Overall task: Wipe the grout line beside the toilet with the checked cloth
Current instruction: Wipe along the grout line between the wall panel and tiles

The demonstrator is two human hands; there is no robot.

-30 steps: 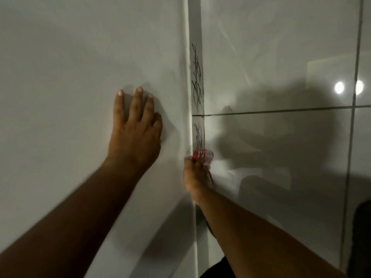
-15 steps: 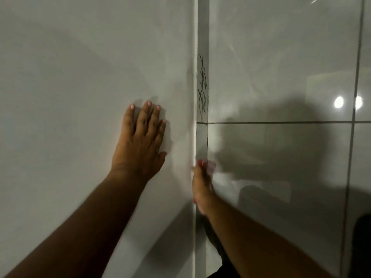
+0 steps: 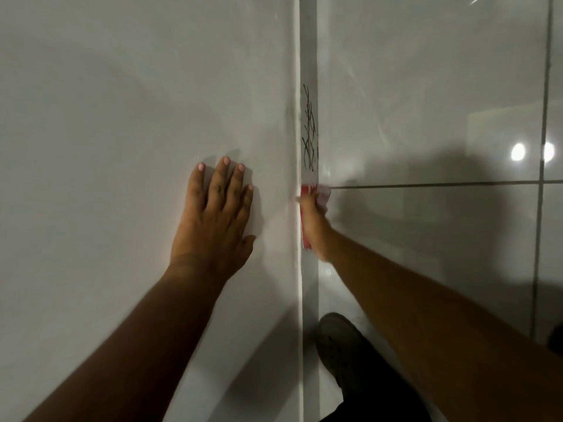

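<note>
At centre frame, the right hand point(image 3: 313, 220) has its grip closed on the red checked cloth point(image 3: 306, 226), pressing it to the narrow grout line point(image 3: 309, 71) below dark scribbles point(image 3: 310, 129). Left of it, the left hand point(image 3: 214, 217) lies flat, fingers spread wide, on a white panel point(image 3: 122, 117).

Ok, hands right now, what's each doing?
Left hand: open, flat on the white surface.
Right hand: closed on the cloth.

Home bathroom, glossy pale tiles point(image 3: 426, 269), dark grout line point(image 3: 426, 185), white fixture point(image 3: 122, 117)
</note>
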